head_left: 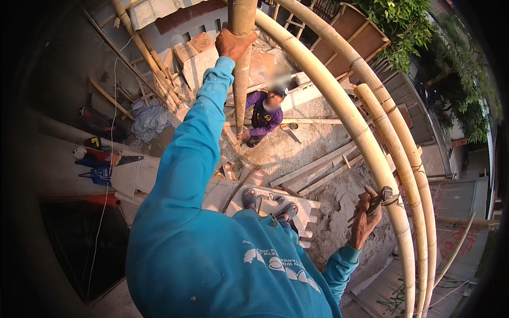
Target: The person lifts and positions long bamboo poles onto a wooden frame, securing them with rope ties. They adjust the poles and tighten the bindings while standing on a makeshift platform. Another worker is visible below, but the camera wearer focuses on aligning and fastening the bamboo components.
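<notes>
My left hand (233,45) is raised at the top, its fingers wrapped round an upright bamboo pole (242,74). At the right, my right hand (366,220) is closed on dark metal pincers (377,201). The jaws of the pincers meet a dark wire tie (391,200) on a thick, pale bamboo pole (347,114). Beside this pole run a shorter bamboo pole (389,130) and a longer outer one (371,74), both with dark ties around them. My palm hides part of the pincers' handles.
Below, a person in a purple shirt (265,117) holds the upright pole's lower part. My sandalled feet (250,199) stand on planks (217,193) above the ground. Long boards (318,167) lie beside a sand heap (339,206). Another person (95,155) is at the left.
</notes>
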The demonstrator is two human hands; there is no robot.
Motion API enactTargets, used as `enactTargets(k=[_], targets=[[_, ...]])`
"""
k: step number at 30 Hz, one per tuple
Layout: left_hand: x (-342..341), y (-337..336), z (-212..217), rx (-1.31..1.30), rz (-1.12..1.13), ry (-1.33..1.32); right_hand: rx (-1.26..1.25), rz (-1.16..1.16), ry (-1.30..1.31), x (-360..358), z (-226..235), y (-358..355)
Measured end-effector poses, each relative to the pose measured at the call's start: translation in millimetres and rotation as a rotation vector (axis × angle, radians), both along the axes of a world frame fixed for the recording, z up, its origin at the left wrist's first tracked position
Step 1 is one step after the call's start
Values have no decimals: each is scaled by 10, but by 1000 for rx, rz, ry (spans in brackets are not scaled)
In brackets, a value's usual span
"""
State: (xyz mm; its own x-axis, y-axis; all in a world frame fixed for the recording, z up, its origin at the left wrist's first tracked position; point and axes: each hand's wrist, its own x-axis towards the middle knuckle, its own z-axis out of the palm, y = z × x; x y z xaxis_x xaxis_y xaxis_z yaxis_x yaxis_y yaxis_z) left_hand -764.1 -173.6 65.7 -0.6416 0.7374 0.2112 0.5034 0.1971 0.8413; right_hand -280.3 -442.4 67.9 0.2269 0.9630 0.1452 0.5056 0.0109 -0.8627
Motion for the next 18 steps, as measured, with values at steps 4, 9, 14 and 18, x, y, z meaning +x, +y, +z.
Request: enactTargets(k=[4,9,14,18], targets=[[116,127,306,224,-107,281,-61,28,67,-112,-388,-84],[419,142,1198,551,-476,61,-121,64,97,-335,-1042,7],[626,495,1628,505,-720,-95,-74,33,137,-210,-1913,-100],[727,541,1858,578,-708,90,-210,-12,231,-91,-2342,-345]])
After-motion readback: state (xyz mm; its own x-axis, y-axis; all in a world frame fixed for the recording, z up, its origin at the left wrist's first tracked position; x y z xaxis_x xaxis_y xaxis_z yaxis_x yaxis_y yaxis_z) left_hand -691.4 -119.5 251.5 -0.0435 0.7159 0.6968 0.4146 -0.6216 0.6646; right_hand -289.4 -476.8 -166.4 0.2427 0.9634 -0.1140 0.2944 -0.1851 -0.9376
